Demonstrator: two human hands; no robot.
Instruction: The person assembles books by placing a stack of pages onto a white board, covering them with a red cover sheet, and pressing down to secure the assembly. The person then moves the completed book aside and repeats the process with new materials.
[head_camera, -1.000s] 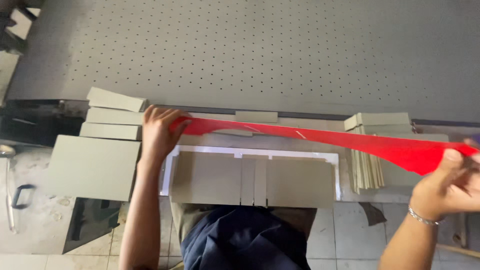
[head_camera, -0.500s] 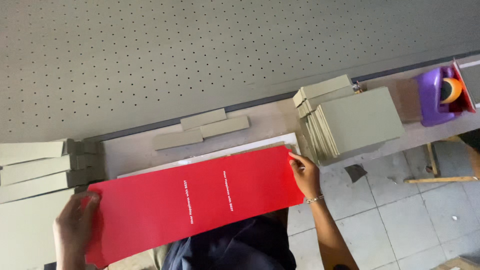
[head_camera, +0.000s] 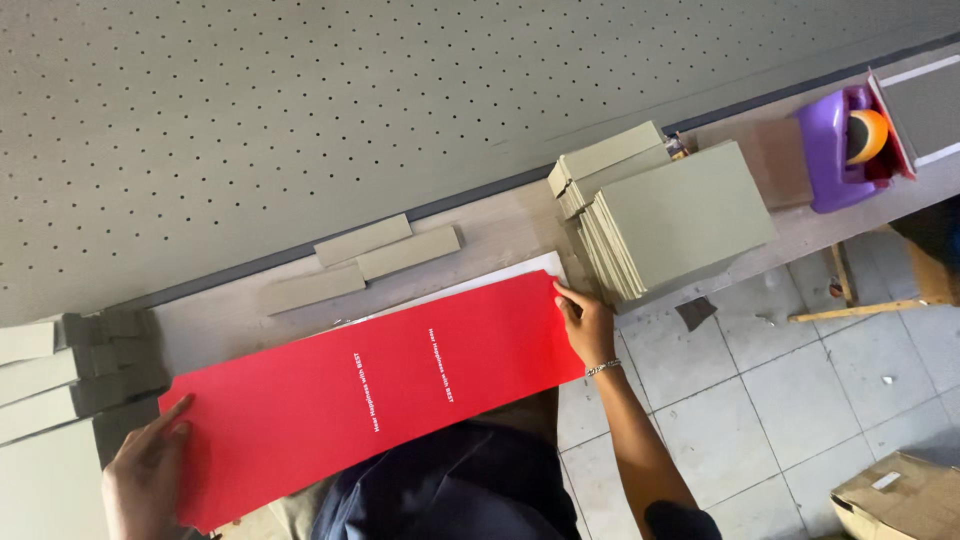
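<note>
Red sheet (head_camera: 370, 385): long card lying flat at the near edge of the workbench (head_camera: 500, 225), long axis running hand to hand. Left hand (head_camera: 145, 475): fingers spread, pressed flat on its left end. Right hand (head_camera: 588, 325): fingers together, holding its right end. White sheet (head_camera: 520, 272) beneath. Beyond: three grey board strips (head_camera: 385, 255); stacked grey boards (head_camera: 680, 215) toward the right; purple tape dispenser (head_camera: 835, 150) at the far right.

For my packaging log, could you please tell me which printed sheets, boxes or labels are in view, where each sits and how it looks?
Red sheet: long rectangle with two short white print lines, flat on the bench, left hand and right hand at its ends.
Cardboard box: brown, pale label, on the tiled floor, bottom right.
</note>
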